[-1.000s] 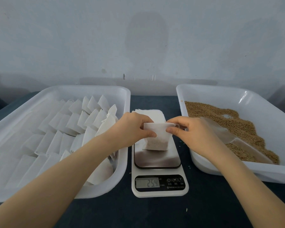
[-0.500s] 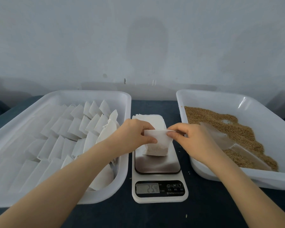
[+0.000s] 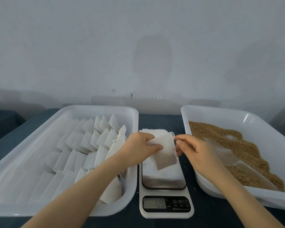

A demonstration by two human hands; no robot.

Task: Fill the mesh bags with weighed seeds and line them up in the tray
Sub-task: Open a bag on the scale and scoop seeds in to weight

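Left hand [image 3: 138,147] grips the bag [image 3: 164,155] at its top-left and right hand [image 3: 199,150] pinches the top-right corner by the drawstring; the bag hangs tilted over the scale [image 3: 164,209], mid-worktop. Suggest keeping the mouth up, cinching fully, then setting it against the last bag in the tray [image 3: 97,107]. Left forearm hides that near-right corner; scale readout blurred, string barely visible.

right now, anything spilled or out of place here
A few loose seeds lie on the table between the scale and the seed tray. The bags in the left tray stand in rows; nothing else looks odd.
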